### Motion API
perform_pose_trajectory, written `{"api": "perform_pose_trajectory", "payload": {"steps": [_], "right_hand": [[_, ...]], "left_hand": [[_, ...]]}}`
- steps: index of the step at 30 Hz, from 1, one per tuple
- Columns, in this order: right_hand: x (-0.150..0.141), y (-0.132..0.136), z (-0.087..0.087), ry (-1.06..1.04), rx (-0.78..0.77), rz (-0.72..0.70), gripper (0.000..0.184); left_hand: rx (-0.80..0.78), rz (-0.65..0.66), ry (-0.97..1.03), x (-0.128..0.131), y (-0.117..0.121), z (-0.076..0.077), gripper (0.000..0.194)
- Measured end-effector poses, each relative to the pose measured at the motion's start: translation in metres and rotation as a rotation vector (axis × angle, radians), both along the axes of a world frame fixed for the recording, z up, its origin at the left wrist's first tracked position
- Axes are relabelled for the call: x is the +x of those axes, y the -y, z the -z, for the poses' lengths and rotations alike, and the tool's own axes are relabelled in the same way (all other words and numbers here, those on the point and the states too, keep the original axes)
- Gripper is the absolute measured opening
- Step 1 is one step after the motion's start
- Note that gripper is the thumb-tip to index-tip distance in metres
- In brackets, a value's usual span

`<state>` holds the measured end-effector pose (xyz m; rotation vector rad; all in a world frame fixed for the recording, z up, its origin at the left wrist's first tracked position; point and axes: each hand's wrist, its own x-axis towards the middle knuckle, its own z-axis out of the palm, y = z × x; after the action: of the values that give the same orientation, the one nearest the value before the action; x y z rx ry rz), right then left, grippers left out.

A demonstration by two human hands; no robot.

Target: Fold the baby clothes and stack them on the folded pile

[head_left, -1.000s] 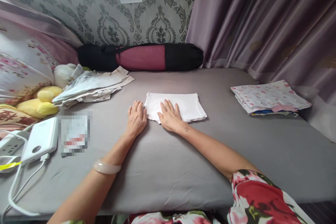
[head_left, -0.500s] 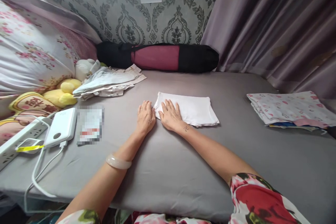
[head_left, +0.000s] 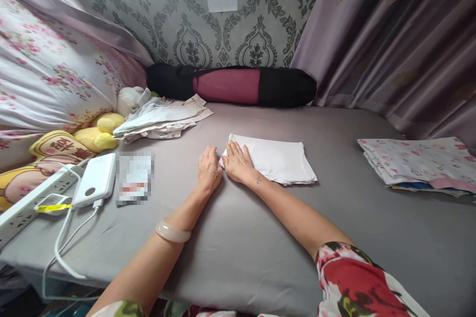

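Observation:
A folded white garment [head_left: 280, 159] lies on the grey sheet in front of me, its left end under my right hand. My right hand [head_left: 238, 162] rests flat on that end, fingers stretched out and pointing away from me. Just left of the garment, my left hand [head_left: 209, 169] lies on the sheet against its left edge. Its fingers are close together and slightly bent, and I see nothing held in them. A pale bangle [head_left: 173, 232] circles my left wrist.
A pile of light clothes [head_left: 161, 119] lies at back left beside yellow plush toys [head_left: 100, 132]. Nearer are a white power bank [head_left: 95, 180], a power strip [head_left: 33, 195] and cables. Folded printed cloths [head_left: 420, 161] lie at right. A long black-and-maroon bag [head_left: 230, 85] lines the wall.
My right hand has slid left over the garment to its left end. My left hand stays by the left edge, its fingers now more bent. The view has turned left.

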<state>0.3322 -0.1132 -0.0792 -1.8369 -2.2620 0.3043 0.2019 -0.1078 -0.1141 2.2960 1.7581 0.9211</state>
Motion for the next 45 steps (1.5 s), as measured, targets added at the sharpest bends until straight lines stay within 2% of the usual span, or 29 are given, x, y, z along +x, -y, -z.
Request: {"api": "perform_pose_trajectory", "payload": {"steps": [4,11,18,23,27,30,33,38,45], "right_hand": [[0.0,0.0,0.003,-0.004,0.003,-0.006,0.062],[0.009,-0.018,-0.007,-0.013,0.061,-0.003,0.057],[0.016,-0.036,0.001,0.001,-0.036,-0.008,0.059],[0.018,-0.035,-0.004,-0.028,-0.074,-0.014,0.059],[0.029,-0.03,-0.009,-0.043,-0.03,0.092,0.06],[0.04,-0.024,-0.007,-0.006,-0.026,0.163,0.061],[0.047,-0.018,-0.002,0.014,-0.053,0.171,0.062],[0.046,-0.016,0.001,0.004,-0.058,0.178,0.062],[0.062,-0.014,-0.009,-0.062,-0.101,0.194,0.064]], "left_hand": [[0.034,0.016,0.041,-0.001,-0.001,0.004,0.044],[0.094,0.074,0.03,0.003,0.001,0.002,0.038],[0.054,0.181,-0.05,0.005,0.005,-0.004,0.043],[0.014,0.224,-0.112,0.006,0.009,-0.009,0.046],[-0.008,0.258,-0.171,0.008,0.014,-0.014,0.047],[-0.003,0.315,-0.229,0.009,0.017,-0.016,0.049],[-0.012,0.352,-0.276,0.01,0.018,-0.017,0.049],[-0.022,0.345,-0.306,0.01,0.018,-0.017,0.049],[-0.022,0.345,-0.311,0.009,0.017,-0.016,0.051]]}}
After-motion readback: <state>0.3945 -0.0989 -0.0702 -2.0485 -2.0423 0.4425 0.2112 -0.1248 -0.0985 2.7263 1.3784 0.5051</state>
